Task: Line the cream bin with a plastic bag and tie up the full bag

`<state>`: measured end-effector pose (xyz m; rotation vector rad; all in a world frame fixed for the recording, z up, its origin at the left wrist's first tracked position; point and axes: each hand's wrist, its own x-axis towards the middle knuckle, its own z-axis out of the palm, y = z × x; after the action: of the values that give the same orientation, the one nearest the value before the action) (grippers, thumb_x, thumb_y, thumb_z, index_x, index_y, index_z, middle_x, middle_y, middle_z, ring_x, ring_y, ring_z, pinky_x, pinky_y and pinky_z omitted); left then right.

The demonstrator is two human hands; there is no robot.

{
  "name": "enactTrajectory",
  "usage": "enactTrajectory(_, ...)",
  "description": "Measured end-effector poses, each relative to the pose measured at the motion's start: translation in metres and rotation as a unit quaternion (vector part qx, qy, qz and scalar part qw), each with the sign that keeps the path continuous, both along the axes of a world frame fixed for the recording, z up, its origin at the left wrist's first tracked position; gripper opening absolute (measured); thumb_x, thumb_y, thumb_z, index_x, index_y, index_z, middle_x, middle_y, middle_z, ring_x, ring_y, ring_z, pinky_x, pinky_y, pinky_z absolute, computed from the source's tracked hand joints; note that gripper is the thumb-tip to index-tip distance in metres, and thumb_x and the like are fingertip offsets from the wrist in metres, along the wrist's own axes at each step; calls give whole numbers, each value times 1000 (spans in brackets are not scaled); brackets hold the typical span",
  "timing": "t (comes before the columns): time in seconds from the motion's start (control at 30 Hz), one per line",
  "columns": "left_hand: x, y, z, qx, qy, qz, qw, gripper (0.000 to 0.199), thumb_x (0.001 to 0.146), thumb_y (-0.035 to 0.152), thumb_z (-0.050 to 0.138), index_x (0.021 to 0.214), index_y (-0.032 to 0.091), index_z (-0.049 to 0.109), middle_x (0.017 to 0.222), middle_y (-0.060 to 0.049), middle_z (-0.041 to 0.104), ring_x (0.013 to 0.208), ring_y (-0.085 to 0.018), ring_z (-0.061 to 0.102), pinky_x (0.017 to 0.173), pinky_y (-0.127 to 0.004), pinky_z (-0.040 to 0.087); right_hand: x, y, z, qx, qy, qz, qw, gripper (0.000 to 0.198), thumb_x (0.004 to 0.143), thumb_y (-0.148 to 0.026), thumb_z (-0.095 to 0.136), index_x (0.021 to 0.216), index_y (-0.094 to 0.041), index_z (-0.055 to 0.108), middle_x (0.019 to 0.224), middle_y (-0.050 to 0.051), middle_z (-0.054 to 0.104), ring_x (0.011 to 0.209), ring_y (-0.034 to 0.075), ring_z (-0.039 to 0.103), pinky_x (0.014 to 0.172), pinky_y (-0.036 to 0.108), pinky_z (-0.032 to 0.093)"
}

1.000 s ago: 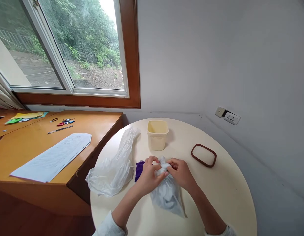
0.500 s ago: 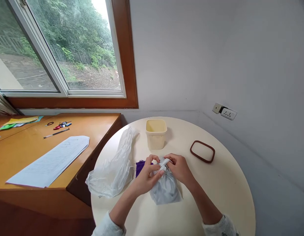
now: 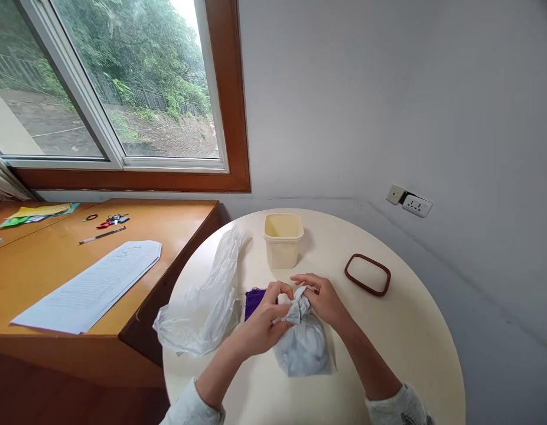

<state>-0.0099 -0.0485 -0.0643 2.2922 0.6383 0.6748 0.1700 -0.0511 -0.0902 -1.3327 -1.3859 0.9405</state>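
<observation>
Two bare hands worked at a round table (image 3: 401, 348). Left hand (image 3: 263, 323) had thumb and fingers closed on the twisted neck of a small filled bag (image 3: 303, 354); right hand (image 3: 324, 300) pinched the same neck from the other side. Bag rested on the table's near half, pale contents showing through. Purple cloth (image 3: 254, 302) lay just beyond the left hand, crumpled plastic (image 3: 205, 304) farther left. Cream tub (image 3: 283, 251) stood upright past the hands; brown ring (image 3: 368, 275) lay to its right.
</observation>
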Motion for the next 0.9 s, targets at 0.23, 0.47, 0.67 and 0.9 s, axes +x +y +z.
enactTrajectory(0.23, 5, 0, -6, 0, 54, 92, 994, 20, 76, 37, 61, 70, 18, 57, 97, -7, 44, 93, -23, 40, 87, -39, 37, 0, 2, -2, -24, -13, -38, 999, 18, 64, -15, 41, 63, -17, 59, 57, -2, 55, 54, 11, 46, 52, 22, 35)
enactTrajectory(0.47, 9, -1, -11, -115, -53, 80, 989, 30, 84, 37, 50, 62, 16, 57, 87, -6, 42, 86, -19, 43, 77, -31, 39, 2, -9, 11, -116, 155, 39, 980, 16, 60, -16, 43, 68, -17, 57, 54, -6, 49, 50, 8, 40, 49, 20, 29)
enactTrajectory(0.67, 11, 4, -23, -276, -264, 50, 923, 37, 80, 49, 54, 73, 13, 61, 82, -5, 52, 74, -15, 48, 69, -27, 40, 11, -6, 3, -114, 116, 50, 985, 16, 65, -17, 47, 70, -16, 62, 65, -2, 60, 64, 12, 52, 63, 23, 38)
enactTrajectory(0.9, 21, 9, -33, -364, -284, 114, 880, 46, 81, 54, 49, 105, 15, 58, 90, -7, 63, 83, -20, 57, 77, -31, 44, 10, -25, 15, -68, 70, 140, 985, 43, 73, -27, 60, 115, -21, 55, 111, 6, 60, 100, 21, 56, 85, 33, 43)
